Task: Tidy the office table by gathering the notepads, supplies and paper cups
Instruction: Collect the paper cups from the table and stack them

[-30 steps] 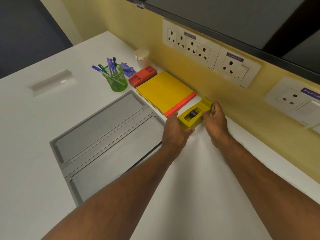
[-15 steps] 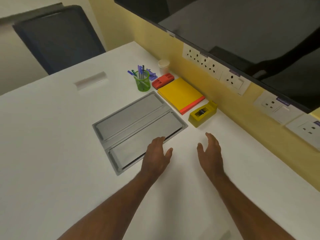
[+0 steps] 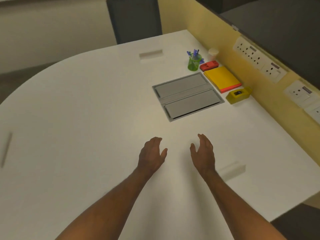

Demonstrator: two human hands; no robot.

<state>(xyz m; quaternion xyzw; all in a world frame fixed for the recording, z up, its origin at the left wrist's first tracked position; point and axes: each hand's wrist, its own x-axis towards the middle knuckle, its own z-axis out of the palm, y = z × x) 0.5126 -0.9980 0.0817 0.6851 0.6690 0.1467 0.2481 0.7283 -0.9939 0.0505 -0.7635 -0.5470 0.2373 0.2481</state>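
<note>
White laminate covers the office table [image 3: 86, 110], and both bare hands hover over its near middle, well apart from everything else. The left hand [image 3: 152, 153] is relaxed, palm down, fingers loosely extended and thumb spread to the right; it holds nothing. The right hand [image 3: 203, 151] is turned more on edge, fingers straight and close together, thumb pointing toward the left hand; it too holds nothing. A gap of bare tabletop lies between the two hands.

The supplies stand in a row at the far right, along the yellow partition wall [image 3: 259, 104]. Farthest is a stack of paper cups [image 3: 213, 53], just beside the wall. Left of the cups is a green mesh pen holder [image 3: 194, 62] with blue and purple pens [image 3: 195, 53] standing in it. Nearer than the cups lies a red stapler [image 3: 209, 65], and touching or just beside its near side is a yellow notepad [image 3: 220, 78] with a red-orange spine edge facing the viewer. Nearer again, just beside the notepad's corner, sits a yellow tape dispenser [image 3: 238, 95].

Left of the notepad and dispenser, a grey double-flap cable hatch [image 3: 187, 96] is set flush into the tabletop. White socket panels [image 3: 258, 61] are mounted on the wall above the row. A dark chair back [image 3: 135, 19] stands beyond the table's far edge.
</note>
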